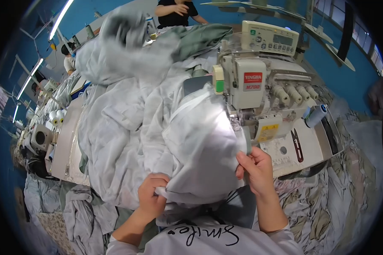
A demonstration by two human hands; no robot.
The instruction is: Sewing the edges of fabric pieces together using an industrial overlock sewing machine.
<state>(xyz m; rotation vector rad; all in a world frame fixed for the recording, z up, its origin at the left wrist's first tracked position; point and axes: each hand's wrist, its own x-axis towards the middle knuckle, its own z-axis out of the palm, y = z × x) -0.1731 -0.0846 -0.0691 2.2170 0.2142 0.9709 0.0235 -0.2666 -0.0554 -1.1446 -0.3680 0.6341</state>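
Observation:
A pale grey piece of fabric (pixel 204 157) spreads over the sewing table in front of me, its right edge running up to the needle area of a white overlock sewing machine (pixel 247 85). My left hand (pixel 152 193) is closed on a bunched fold of the fabric near the table's front edge. At the fabric's right edge, just below the machine's lit presser foot, my right hand (pixel 256 168) pinches the cloth between thumb and fingers. A narrow grey-green strip (pixel 247 140) shows along that edge. The needle itself is too small to make out.
Red-handled thread snips (pixel 297 145) and a blue thread cone (pixel 315 115) lie on the machine bed's right side. Piled grey cloth (pixel 123 110) covers the table's left and back. Heaps of garments (pixel 315 212) lie below at right. A person (pixel 176 10) is beyond the table.

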